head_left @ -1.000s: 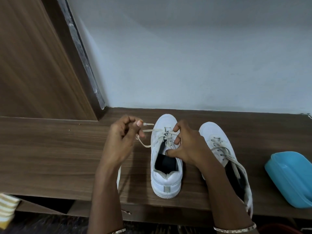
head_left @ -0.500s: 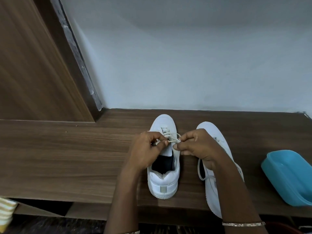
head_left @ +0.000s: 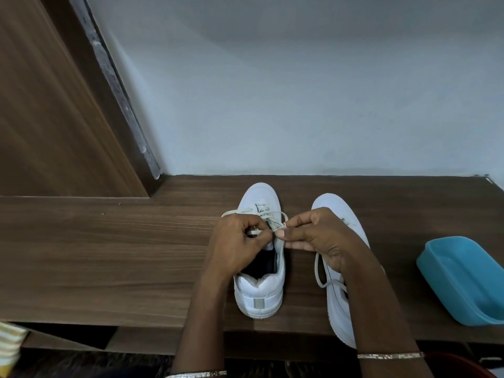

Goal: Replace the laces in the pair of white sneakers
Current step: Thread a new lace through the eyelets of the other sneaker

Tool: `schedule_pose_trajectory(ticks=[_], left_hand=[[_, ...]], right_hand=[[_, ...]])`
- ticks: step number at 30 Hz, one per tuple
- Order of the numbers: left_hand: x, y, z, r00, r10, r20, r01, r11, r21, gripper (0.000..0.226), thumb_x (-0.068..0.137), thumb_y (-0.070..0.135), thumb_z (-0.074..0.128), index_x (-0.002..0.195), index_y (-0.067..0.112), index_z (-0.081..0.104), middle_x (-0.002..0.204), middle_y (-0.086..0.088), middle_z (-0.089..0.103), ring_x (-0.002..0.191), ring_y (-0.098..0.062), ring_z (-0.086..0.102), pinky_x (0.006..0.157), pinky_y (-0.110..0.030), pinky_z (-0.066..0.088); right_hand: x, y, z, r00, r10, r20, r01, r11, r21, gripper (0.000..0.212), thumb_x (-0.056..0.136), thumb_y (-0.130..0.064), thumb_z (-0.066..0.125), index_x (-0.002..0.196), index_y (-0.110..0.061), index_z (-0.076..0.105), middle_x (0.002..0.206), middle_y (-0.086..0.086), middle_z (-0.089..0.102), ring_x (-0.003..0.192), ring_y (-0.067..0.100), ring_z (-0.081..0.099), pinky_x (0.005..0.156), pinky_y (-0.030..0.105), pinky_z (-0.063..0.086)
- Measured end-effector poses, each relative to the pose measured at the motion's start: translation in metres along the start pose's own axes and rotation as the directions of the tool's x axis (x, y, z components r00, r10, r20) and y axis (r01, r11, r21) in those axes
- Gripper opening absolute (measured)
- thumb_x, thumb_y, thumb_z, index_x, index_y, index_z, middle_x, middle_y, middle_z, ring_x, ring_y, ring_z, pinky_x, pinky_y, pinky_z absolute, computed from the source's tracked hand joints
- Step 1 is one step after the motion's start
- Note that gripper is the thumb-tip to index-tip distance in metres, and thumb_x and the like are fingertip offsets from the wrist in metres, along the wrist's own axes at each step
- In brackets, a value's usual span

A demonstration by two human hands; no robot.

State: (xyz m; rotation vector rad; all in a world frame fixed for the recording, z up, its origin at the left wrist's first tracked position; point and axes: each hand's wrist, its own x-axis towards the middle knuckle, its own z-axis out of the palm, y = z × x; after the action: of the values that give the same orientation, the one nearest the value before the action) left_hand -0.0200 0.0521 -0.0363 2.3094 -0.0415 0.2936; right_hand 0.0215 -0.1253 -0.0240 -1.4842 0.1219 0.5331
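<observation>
Two white sneakers stand side by side on a brown wooden shelf [head_left: 109, 255], toes toward the wall. Over the left sneaker [head_left: 260, 290] my left hand [head_left: 237, 241] pinches its off-white lace [head_left: 275, 214] at the upper eyelets. My right hand [head_left: 313, 236] pinches the same lace just to the right, fingertips almost meeting those of the left hand. A loop of the lace shows above both hands. The right sneaker [head_left: 338, 214] lies partly under my right forearm, with a loose lace loop [head_left: 320, 279] on its near side.
A blue plastic tub [head_left: 463, 279] sits at the shelf's right end, close to the right sneaker. A wooden panel [head_left: 54, 118] rises at the left and a pale wall [head_left: 300, 91] stands behind the shelf. Striped cloth [head_left: 8, 347] shows at the lower left.
My left hand came in from the left, where it had pulled the lace end out sideways, and now meets the right hand over the left sneaker's eyelets. The right hand shifted slightly right.
</observation>
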Motion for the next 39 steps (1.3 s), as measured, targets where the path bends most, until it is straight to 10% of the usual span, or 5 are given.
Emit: schedule_pose_trajectory(ticks=[24,39], left_hand=[[0.002,-0.006,0.002,0.998,0.047,-0.051,-0.050,0.997,-0.059,0.013,0.074,0.019,0.072,0.063,0.023,0.068,0.066,0.014,0.067,0.063,-0.003,0.059,0.057,-0.009,0.034],[0.003,-0.016,0.005,0.998,0.059,0.011,-0.056,0.986,-0.154,0.009,0.080,0.023,0.071,0.072,0.021,0.073,0.072,0.007,0.071,0.067,-0.014,0.065,0.064,-0.035,0.051]], right_hand=[[-0.002,-0.002,-0.004,0.994,0.005,0.110,-0.008,1.000,0.027,0.025,0.090,-0.006,0.067,0.107,0.013,0.068,0.104,0.024,0.073,0.099,0.031,0.072,0.077,0.031,0.062],[0.001,0.001,0.005,0.999,-0.043,-0.018,0.040,0.991,-0.127,0.012,0.089,0.001,0.068,0.098,0.010,0.069,0.096,0.025,0.073,0.080,0.025,0.073,0.065,0.027,0.061]])
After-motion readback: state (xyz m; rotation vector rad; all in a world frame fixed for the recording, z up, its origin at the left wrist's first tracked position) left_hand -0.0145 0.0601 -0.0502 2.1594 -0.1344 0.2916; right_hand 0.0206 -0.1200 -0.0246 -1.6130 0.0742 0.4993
